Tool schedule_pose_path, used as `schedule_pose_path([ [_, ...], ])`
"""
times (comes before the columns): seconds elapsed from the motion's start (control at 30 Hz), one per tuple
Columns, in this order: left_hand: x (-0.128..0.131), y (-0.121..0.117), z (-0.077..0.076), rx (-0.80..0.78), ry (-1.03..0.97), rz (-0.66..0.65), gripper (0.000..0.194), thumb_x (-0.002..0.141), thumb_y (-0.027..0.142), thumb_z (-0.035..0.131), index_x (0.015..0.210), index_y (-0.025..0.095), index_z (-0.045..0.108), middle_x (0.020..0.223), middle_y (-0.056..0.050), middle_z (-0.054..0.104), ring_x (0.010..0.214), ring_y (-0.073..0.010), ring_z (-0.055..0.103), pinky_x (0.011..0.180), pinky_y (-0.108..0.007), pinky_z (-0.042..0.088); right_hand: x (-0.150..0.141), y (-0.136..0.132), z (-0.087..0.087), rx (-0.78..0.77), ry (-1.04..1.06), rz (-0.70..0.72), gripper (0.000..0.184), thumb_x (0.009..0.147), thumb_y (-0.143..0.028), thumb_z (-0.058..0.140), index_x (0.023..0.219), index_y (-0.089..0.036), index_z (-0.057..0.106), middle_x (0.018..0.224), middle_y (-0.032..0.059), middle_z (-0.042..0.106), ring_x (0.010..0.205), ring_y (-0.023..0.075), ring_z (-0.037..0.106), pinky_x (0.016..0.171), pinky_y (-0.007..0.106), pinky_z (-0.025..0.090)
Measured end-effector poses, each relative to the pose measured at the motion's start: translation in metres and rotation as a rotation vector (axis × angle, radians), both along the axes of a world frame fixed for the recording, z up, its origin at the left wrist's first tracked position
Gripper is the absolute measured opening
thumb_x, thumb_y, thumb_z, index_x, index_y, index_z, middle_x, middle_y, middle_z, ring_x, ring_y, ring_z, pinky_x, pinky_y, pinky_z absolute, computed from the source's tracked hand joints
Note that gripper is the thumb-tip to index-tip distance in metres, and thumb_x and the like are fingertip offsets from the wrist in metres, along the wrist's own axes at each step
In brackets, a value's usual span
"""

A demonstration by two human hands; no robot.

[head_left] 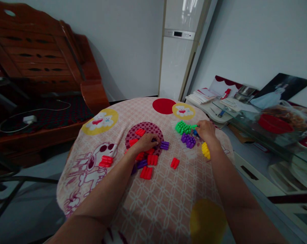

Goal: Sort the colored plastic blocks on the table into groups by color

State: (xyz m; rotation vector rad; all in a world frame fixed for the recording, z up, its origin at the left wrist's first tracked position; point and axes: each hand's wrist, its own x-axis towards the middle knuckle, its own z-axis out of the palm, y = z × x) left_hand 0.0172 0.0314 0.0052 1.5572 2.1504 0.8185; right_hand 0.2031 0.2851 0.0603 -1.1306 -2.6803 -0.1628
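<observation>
"What takes up the most room?"

"The patterned cloth [168, 203] on the round table, with both hands over it."

"And next?"

"The red pieces [152, 160]. Most lie around and below the left hand [148, 141]; one group sits well off toward the cloth's left side. They look glossy, like ribbed little tubes side by side."

"Is that hand holding anything?"

"Its fingers curl down, but I can't tell whether they pinch anything. A purple piece [165, 145] lies just beside the fingertips, ribbed too."

"The right hand [205, 130]?"

"Its fingers are bent together at the tip of the knobbly, bright green bunch [183, 127]; I can't tell if they grip it. The knobbly purple bunch [188, 140] lies nearby, and the smaller, bumpy yellow bunch [205, 150] is beside the wrist."
</observation>
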Motion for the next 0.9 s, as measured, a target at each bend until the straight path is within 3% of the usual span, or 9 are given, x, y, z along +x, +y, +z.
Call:
schedule_pose_path([
  [0.23,-0.001,0.001,-0.003,0.014,0.001,-0.005,0.018,0.078,0.017,0.055,0.088,0.018,0.071,0.086,-0.001,0.075,0.08,-0.015,0.067,0.078,-0.023,0.049,-0.011,0.002,0.003,-0.014,-0.198,0.065,0.028,0.087,-0.019,0.056,0.105,-0.016,0.076,0.11,0.0152,0.074,0.108,0.026,0.066,0.084,0.03,0.048],
  [0.53,-0.001,0.001,-0.004,0.022,0.01,-0.007,0.018,0.078,0.016,0.056,0.087,0.018,0.071,0.088,-0.001,0.075,0.081,-0.0152,0.067,0.079,-0.023,0.049,-0.025,0.002,-0.008,-0.072,-0.208,0.107,0.035,0.085,-0.008,0.051,0.11,-0.013,0.074,0.112,0.0166,0.073,0.11,0.0261,0.066,0.089,0.03,0.047],
  [0.67,-0.001,0.0,-0.004,0.031,-0.01,-0.002,0.016,0.078,0.016,0.057,0.086,0.018,0.071,0.086,-0.001,0.075,0.079,-0.015,0.067,0.078,-0.023,0.049,-0.021,0.0,-0.008,-0.088,-0.109,0.085,0.037,0.081,-0.003,0.049,0.107,-0.011,0.074,0.108,0.0166,0.074,0.105,0.0251,0.068,0.088,0.03,0.047],
  [0.8,0.002,0.001,-0.002,0.067,-0.015,0.027,0.015,0.075,0.015,0.059,0.084,0.017,0.071,0.085,-0.001,0.074,0.079,-0.0156,0.067,0.078,-0.025,0.049,-0.006,-0.01,-0.003,-0.057,0.129,0.063,0.032,0.081,-0.006,0.05,0.1,-0.012,0.075,0.1,0.0151,0.075,0.095,0.0244,0.069,0.082,0.03,0.048],
  [0.9,0.003,0.003,-0.001,0.117,-0.099,0.095,0.015,0.073,0.018,0.062,0.085,0.016,0.071,0.082,-0.002,0.073,0.075,-0.016,0.066,0.073,-0.026,0.051,0.003,-0.031,-0.007,-0.107,0.279,0.165,0.024,0.083,-0.013,0.052,0.093,-0.014,0.075,0.089,0.0115,0.075,0.083,0.0218,0.068,0.077,0.029,0.048],
])
